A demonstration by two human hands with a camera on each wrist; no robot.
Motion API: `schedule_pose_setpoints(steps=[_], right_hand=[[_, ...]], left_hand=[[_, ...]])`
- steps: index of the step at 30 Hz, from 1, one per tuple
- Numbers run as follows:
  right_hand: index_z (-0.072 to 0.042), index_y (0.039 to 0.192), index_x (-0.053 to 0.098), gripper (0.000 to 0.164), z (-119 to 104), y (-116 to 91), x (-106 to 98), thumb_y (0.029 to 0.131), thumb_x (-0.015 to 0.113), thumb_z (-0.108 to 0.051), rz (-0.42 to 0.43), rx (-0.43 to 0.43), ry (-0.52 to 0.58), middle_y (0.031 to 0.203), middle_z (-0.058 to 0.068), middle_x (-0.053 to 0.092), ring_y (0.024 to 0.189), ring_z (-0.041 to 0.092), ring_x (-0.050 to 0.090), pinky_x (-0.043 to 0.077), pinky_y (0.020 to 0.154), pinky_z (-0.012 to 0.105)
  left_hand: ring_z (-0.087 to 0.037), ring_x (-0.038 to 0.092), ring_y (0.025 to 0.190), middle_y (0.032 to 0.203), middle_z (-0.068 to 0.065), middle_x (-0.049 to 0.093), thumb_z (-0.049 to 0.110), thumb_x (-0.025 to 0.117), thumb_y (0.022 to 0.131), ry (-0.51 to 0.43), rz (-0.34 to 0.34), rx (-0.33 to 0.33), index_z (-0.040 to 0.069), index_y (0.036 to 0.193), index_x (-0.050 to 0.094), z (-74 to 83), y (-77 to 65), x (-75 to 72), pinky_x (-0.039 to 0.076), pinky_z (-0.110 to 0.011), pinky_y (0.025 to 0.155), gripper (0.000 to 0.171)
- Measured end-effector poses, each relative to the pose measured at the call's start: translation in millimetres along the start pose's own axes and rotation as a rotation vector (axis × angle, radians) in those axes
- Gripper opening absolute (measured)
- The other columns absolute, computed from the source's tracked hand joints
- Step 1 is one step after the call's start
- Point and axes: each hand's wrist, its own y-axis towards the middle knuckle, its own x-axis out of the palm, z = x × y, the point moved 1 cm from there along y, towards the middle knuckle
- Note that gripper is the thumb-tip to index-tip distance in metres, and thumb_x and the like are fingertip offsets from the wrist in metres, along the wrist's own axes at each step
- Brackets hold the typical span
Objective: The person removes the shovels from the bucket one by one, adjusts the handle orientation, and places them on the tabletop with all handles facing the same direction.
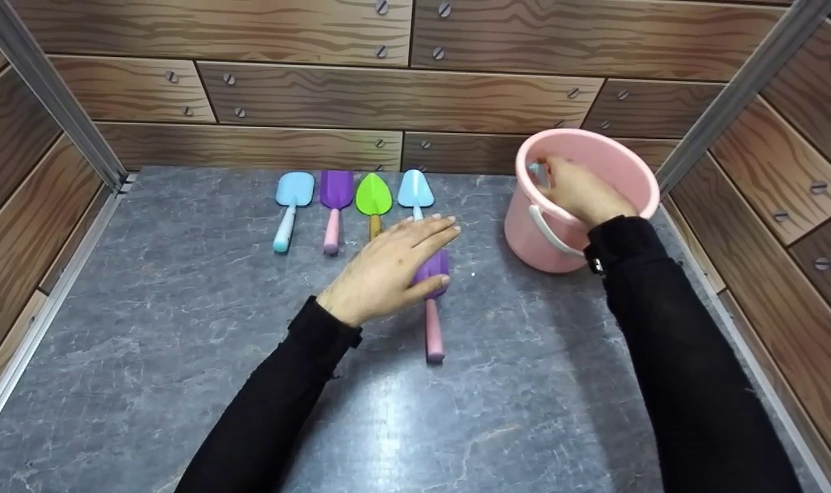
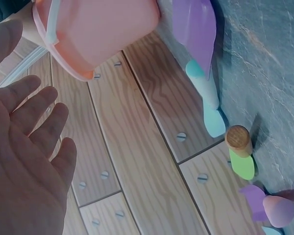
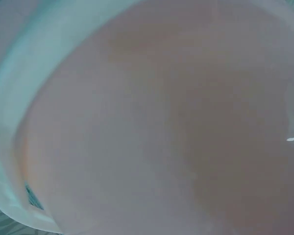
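My right hand (image 1: 583, 188) reaches down inside a pink bucket (image 1: 540, 236). Its fingers curl round a small light-blue handle end (image 1: 535, 167), mostly hidden by the hand and the bucket wall. The right wrist view is filled by the blurred bucket wall (image 3: 137, 127). My left hand (image 1: 395, 263), fingers extended and holding nothing, hovers over a purple toy shovel (image 1: 439, 263) with a pink handle. Beyond that hand lies a light-blue pointed trowel (image 1: 415, 188), its handle partly covered. In the left wrist view the left palm (image 2: 24, 161) faces the bucket side.
Left of the blue trowel, a green trowel (image 1: 374, 195), another purple shovel (image 1: 337, 188) and a blue shovel (image 1: 295, 189) lie in a row on the grey marbled surface (image 1: 203, 322). Wood-patterned walls (image 1: 306, 96) enclose the back and sides. The bucket has a white handle (image 1: 552, 233).
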Motion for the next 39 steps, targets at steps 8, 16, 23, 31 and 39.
schedule_pose_setpoints(steps=[8, 16, 23, 31, 39], right_hand=[[-0.005, 0.177, 0.039, 0.066, 1.3, -4.1, 0.7, 0.120, 0.062, -0.030, -0.020, 0.006, 0.070, 0.158, 0.033, 0.069, 0.152, 0.051, 0.065, 0.049, 0.133, 0.070], [0.005, 0.174, 0.043, 0.061, 0.6, -1.0, 4.5, 0.118, 0.057, -0.013, -0.066, -0.093, 0.123, 0.166, 0.035, 0.063, 0.159, 0.054, 0.060, 0.044, 0.140, 0.066], [0.003, 0.170, 0.050, 0.059, 2.3, -2.7, 6.4, 0.114, 0.066, -0.006, -0.065, -0.125, 0.155, 0.156, 0.032, 0.071, 0.148, 0.049, 0.068, 0.052, 0.133, 0.063], [-0.008, 0.132, 0.078, 0.023, 1.1, -1.6, 7.2, 0.110, 0.071, -0.009, -0.017, -0.198, 0.043, 0.134, 0.018, 0.083, 0.123, 0.035, 0.075, 0.057, 0.119, 0.055], [-0.004, 0.120, 0.074, 0.013, 2.3, 0.2, 4.4, 0.114, 0.066, -0.013, 0.041, -0.214, -0.021, 0.120, 0.019, 0.081, 0.111, 0.034, 0.073, 0.058, 0.104, 0.052]], left_hand=[[-0.032, 0.041, 0.179, 0.191, -0.007, 0.043, 0.043, 0.069, 0.119, -0.001, 0.012, 0.014, 0.013, 0.182, 0.044, -0.6, 0.1, -1.3, 0.025, -0.055, 0.153, 0.074], [-0.028, 0.040, 0.180, 0.191, -0.006, 0.044, 0.043, 0.067, 0.120, 0.007, 0.023, 0.014, 0.014, 0.182, 0.044, -0.7, -1.7, -2.9, 0.024, -0.052, 0.153, 0.072], [-0.029, 0.040, 0.180, 0.191, -0.006, 0.044, 0.043, 0.068, 0.119, 0.002, 0.022, 0.009, 0.015, 0.182, 0.044, -2.5, -1.5, -2.4, 0.024, -0.052, 0.153, 0.073], [-0.028, 0.039, 0.180, 0.191, -0.005, 0.044, 0.044, 0.069, 0.119, 0.000, 0.010, -0.005, 0.017, 0.183, 0.043, -2.1, -1.6, -4.5, 0.023, -0.051, 0.154, 0.073], [-0.029, 0.040, 0.180, 0.190, -0.006, 0.045, 0.044, 0.069, 0.119, 0.007, 0.024, 0.006, 0.014, 0.181, 0.046, -2.5, -1.4, -5.0, 0.024, -0.051, 0.154, 0.073]])
